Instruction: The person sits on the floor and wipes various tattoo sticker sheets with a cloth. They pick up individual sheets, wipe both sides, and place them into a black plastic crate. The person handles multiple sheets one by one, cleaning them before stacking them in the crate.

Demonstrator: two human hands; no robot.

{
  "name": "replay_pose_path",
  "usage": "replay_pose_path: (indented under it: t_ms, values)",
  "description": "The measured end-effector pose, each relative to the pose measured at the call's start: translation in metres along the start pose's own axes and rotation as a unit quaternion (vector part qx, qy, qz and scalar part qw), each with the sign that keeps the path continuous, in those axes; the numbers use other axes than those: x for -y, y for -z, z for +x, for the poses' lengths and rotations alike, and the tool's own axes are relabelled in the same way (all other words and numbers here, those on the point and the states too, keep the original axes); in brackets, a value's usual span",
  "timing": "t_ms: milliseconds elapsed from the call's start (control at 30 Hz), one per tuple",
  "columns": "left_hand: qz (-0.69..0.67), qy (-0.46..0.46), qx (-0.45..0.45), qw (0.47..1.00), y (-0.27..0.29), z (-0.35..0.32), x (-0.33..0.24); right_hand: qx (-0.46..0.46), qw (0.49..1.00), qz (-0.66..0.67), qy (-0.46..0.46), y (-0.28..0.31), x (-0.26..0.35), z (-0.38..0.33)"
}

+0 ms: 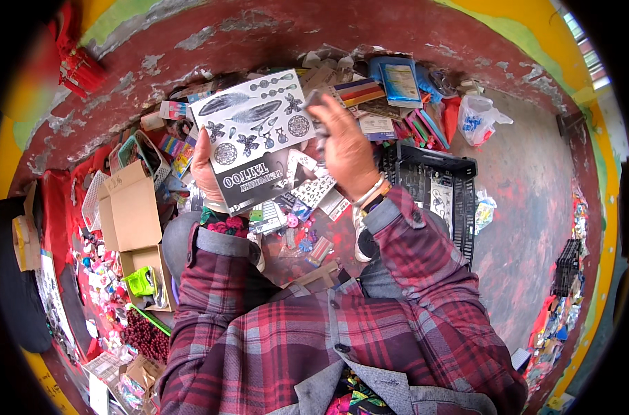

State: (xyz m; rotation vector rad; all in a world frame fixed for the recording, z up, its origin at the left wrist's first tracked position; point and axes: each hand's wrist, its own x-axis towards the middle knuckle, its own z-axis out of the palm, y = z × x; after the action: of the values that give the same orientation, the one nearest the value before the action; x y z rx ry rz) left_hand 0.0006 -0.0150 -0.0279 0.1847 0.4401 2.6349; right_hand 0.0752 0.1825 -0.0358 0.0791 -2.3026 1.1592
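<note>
My left hand (202,173) grips the left edge of a tattoo sheet (263,114), a white card with black feathers, butterflies and round motifs and a dark band of upside-down lettering. The card is tilted in front of me above the floor. Beside its right edge is my right hand (348,149), fingers bent and closed around something grey and blurred that I cannot make out. Below the card, between my feet, lie a black-and-white patterned card (313,191) and small packaged items (301,242).
An open cardboard box (136,214) with a green item stands at the left. To the right sits a black plastic crate (435,166). Mixed stationery and packages lie heaped along the red wall, with a white plastic bag (480,121) at the far right.
</note>
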Motion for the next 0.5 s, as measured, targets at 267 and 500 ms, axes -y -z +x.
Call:
replay_pose_path:
  t_ms: [267,500]
  values:
    - [0.026,-0.043,0.005,0.999,-0.005,-0.003,-0.010,0.134,0.909,0.258,-0.298,0.050,-0.024,0.019]
    - [0.018,-0.033,0.018,0.999,-0.007,-0.004,-0.005,0.273,0.827,0.397,-0.289,0.038,0.003,-0.001]
